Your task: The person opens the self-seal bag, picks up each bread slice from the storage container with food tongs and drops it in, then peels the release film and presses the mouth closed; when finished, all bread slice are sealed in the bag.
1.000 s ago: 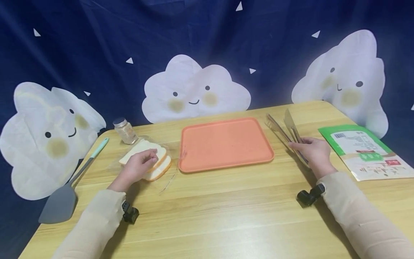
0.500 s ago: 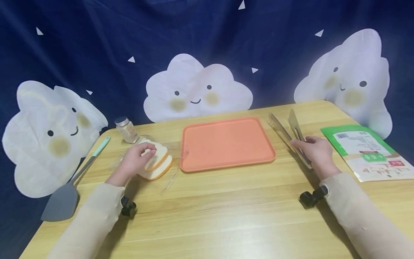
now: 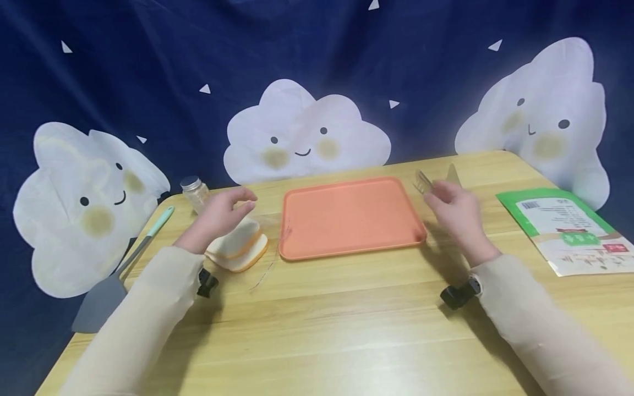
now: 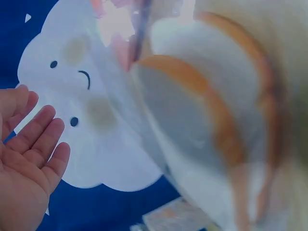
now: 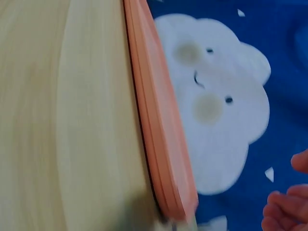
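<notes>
Orange, with a low raised rim, a tray (image 3: 353,219) lies flat on the wooden table (image 3: 322,330). Left of the tray, two slices of bread (image 3: 242,250) overlap, with clear plastic film around them; the nearer slice pokes out from under the other. The left hand (image 3: 223,212) hangs above this bread, its fingers loosely bent and holding nothing. Farther left of the tray are a clear jar (image 3: 195,193) with a metal lid, partly hidden by that hand, and a spatula (image 3: 101,300) with a grey blade and mint handle end.

Just right of the tray, the right hand (image 3: 457,212) hangs over the metal tongs (image 3: 424,182), covering much of them; their two tips spread apart beyond it. Its thumb stands away from the fingers in the right wrist view. Whether the hand touches the tongs I cannot tell. Well right of the tray lies a green and white packet (image 3: 569,234). Beyond the tray hangs a blue curtain (image 3: 317,44) with smiling clouds.
</notes>
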